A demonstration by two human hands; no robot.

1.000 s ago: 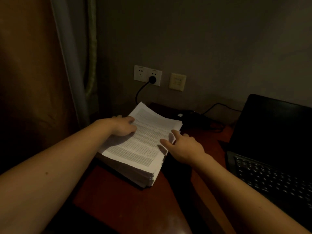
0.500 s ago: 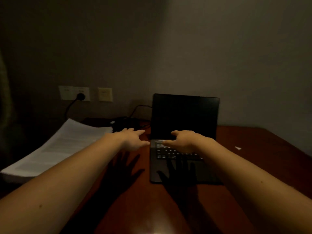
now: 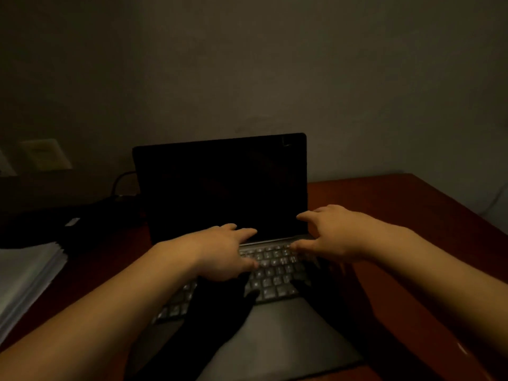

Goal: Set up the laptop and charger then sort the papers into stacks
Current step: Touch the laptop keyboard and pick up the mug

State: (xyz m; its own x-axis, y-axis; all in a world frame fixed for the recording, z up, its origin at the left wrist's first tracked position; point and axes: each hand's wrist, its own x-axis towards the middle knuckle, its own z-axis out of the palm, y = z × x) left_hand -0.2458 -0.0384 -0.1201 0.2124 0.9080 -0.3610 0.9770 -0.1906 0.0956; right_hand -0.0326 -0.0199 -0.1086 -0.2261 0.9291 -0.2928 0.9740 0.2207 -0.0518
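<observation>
At the lower left edge of the frame sits the paper stack (image 3: pixel 26 276), one thick pile flat on the counter (image 3: pixel 398 215), its corner pointing toward the laptop. A second ago both my hands were lying on top of it; now neither one is near it, and it looks unsorted, one heap and not several. Above it, in the upper left, a pale wall plate (image 3: pixel 45 154) shows dimly. Right of that the charger cable (image 3: pixel 122 182) loops down behind the laptop's left edge; a dark lump with a small white label (image 3: pixel 72 221) lies below it, probably the charger brick, though it is too dark to be sure.

In the middle of the frame the laptop (image 3: pixel 220 185) stands open, lid upright, screen black. My left hand (image 3: pixel 220 251) is over the left half of the keyboard (image 3: pixel 275 270), fingers stretched forward toward the hinge, gripping nothing. My right hand (image 3: pixel 330 235) hangs over the far right corner of the keys, fingers spread and loosely bent, also with nothing in it. Whether any fingertip is pressing a key I cannot tell.

So I have swung from the papers to the machine. I judge I am back on the setup step, likely hunting for the power key, and the sorting has to wait until the screen wakes.
</observation>
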